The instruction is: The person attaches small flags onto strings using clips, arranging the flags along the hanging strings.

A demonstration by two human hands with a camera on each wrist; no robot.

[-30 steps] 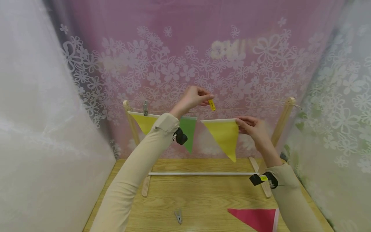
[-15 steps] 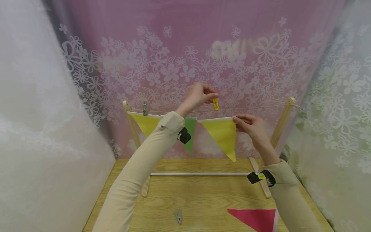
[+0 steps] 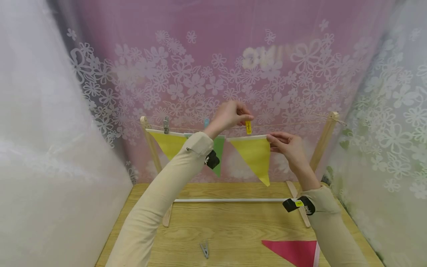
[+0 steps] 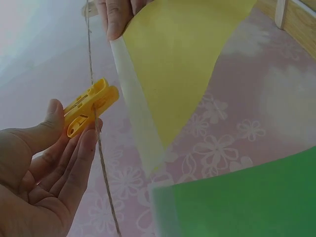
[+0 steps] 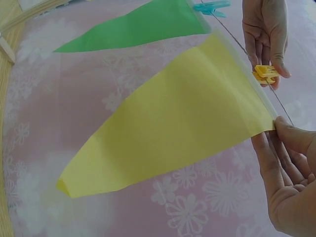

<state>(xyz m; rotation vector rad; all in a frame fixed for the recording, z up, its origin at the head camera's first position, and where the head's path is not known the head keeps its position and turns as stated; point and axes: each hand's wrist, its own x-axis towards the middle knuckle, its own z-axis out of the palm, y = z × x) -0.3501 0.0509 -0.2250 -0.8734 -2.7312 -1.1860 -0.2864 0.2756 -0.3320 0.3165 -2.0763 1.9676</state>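
Between thumb and fingers my left hand (image 3: 230,115) pinches a yellow clothespin (image 4: 91,107), its jaws at the twine (image 4: 104,173) just above the yellow pennant's white top edge. My right hand (image 3: 289,150) pinches the upper right corner of that yellow pennant (image 3: 255,154), which hangs point down below the twine. Beside it a green pennant (image 5: 143,29) hangs from the twine by a blue clothespin (image 5: 212,7). Further left, a second yellow pennant (image 3: 166,142) hangs under a grey clothespin (image 3: 166,125), partly hidden by my left arm.
The twine runs between two wooden posts, the right one (image 3: 323,142) behind my right hand. A white rod (image 3: 230,200) joins their feet. On the wooden table (image 3: 240,222) lie a grey clothespin (image 3: 204,250) and a red pennant (image 3: 293,250). Floral curtains surround the table.
My left hand has moved right, then down, bringing the yellow clothespin to the twine. My right hand has shifted slightly left with the yellow pennant's corner.
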